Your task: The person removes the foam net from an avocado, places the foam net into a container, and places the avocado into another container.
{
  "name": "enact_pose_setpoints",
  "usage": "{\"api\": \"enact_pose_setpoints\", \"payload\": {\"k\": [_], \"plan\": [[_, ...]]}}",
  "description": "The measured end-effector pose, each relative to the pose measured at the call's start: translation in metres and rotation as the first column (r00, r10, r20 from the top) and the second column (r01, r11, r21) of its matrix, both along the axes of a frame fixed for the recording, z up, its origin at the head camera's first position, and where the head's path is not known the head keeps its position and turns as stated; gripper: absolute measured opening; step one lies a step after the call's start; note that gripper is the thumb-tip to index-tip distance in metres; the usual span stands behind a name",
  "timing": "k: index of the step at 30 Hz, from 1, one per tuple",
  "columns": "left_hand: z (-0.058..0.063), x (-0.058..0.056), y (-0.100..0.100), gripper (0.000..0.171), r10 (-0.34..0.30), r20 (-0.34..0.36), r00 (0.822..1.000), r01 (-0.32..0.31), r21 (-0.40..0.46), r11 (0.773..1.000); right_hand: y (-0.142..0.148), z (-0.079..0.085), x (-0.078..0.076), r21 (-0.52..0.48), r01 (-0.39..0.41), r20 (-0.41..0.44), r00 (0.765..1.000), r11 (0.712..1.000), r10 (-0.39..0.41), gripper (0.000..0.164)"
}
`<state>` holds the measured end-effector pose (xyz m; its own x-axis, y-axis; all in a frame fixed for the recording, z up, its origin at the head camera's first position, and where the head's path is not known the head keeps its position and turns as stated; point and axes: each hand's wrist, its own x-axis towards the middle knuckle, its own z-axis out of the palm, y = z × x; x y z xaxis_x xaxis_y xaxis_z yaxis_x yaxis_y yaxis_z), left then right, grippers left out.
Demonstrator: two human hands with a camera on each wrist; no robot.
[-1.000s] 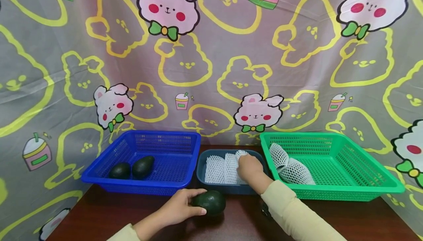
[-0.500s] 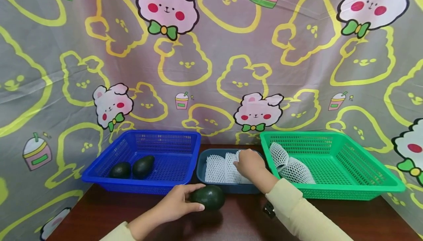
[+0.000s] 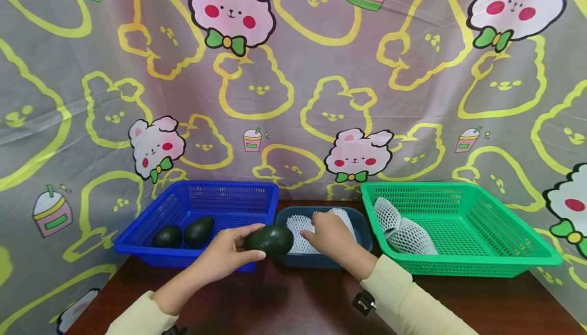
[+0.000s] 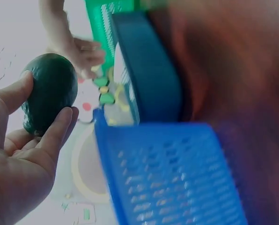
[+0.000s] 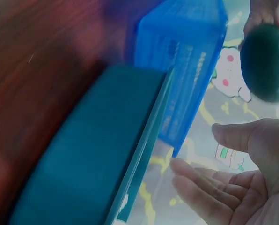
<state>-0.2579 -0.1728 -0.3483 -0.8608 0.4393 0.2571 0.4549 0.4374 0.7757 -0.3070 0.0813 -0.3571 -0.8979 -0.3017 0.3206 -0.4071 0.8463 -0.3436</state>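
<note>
My left hand (image 3: 224,251) grips a dark green avocado (image 3: 273,240) between thumb and fingers, held up in front of the small dark-teal tray (image 3: 362,230). In the left wrist view the avocado (image 4: 50,91) stands clear of both containers. White foam net sleeves (image 3: 300,228) lie in the tray, partly covered by my right hand (image 3: 332,235). That right hand hovers over the tray; the right wrist view shows its thumb and fingers (image 5: 207,185) spread apart, with nothing between them.
At the left, a blue basket (image 3: 266,212) holds two avocados (image 3: 199,231). A green basket (image 3: 545,258) at the right contains two plump white net sleeves (image 3: 410,238). All stand on a dark wooden table (image 3: 321,304) before a patterned cloth (image 3: 293,95).
My left hand has raised the avocado from near the tabletop and shifted it left. My right hand has moved left, away from the sleeve at the tray's right end.
</note>
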Motion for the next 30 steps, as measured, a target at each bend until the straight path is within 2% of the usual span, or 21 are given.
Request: {"api": "enact_pose_setpoints", "payload": {"k": [5,11,18,25,30], "plan": [[0.012,-0.007,-0.015,0.059,0.084,-0.032,0.996,-0.085,-0.016,0.996,-0.016,0.001,0.005,-0.126,-0.065,0.071,0.995,0.990,0.074,0.035],[0.017,-0.016,-0.031,0.060,0.187,-0.089,0.978,-0.191,-0.044,0.981,-0.034,-0.006,0.010,-0.285,-0.098,0.187,0.970,0.953,0.155,0.041],[0.022,-0.031,-0.049,0.061,0.260,-0.171,0.950,-0.275,-0.066,0.959,-0.050,-0.019,0.010,-0.387,-0.108,0.176,0.966,0.916,0.189,0.046],[0.016,-0.045,-0.067,0.063,0.327,-0.197,0.924,-0.355,-0.129,0.926,-0.063,-0.030,0.011,-0.452,-0.107,0.150,0.970,0.886,0.194,0.045],[0.007,-0.051,-0.078,0.062,0.341,-0.232,0.911,-0.386,-0.194,0.902,-0.072,-0.030,0.014,-0.517,-0.080,0.205,0.955,0.852,0.214,0.043]]}}
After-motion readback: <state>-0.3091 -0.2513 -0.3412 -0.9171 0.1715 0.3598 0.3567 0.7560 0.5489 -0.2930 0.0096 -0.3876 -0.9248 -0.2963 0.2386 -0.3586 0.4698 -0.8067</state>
